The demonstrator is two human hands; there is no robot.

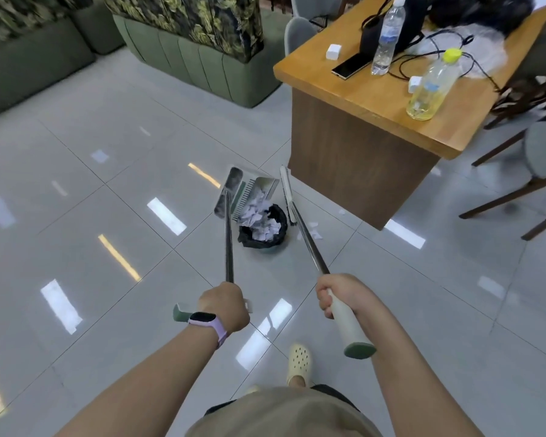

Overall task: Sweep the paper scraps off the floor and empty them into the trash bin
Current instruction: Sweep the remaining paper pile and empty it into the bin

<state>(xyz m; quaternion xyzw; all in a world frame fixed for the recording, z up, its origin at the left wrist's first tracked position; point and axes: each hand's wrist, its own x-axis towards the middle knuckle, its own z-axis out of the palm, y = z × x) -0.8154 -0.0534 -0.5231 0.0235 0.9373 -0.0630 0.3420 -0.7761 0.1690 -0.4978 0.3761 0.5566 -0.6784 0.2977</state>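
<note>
Now the left hand [223, 305] grips the dustpan [246, 194] handle, tipping crumpled white paper scraps [256, 212] into the trash bin [263, 229], which has a black liner. The right hand [334, 296] clasps the broom [288, 197] just beside the bin. Tilt steeper, I judge; loose scraps [312, 230] lie on glossy tile between bin and wooden bench [372, 99].

My left hand [224, 305] covers most of the dustpan handle [229, 238], the bin [264, 230] rim hides under scraps [259, 216], table [375, 99] clutter's cropped.

No legible text anywhere.
</note>
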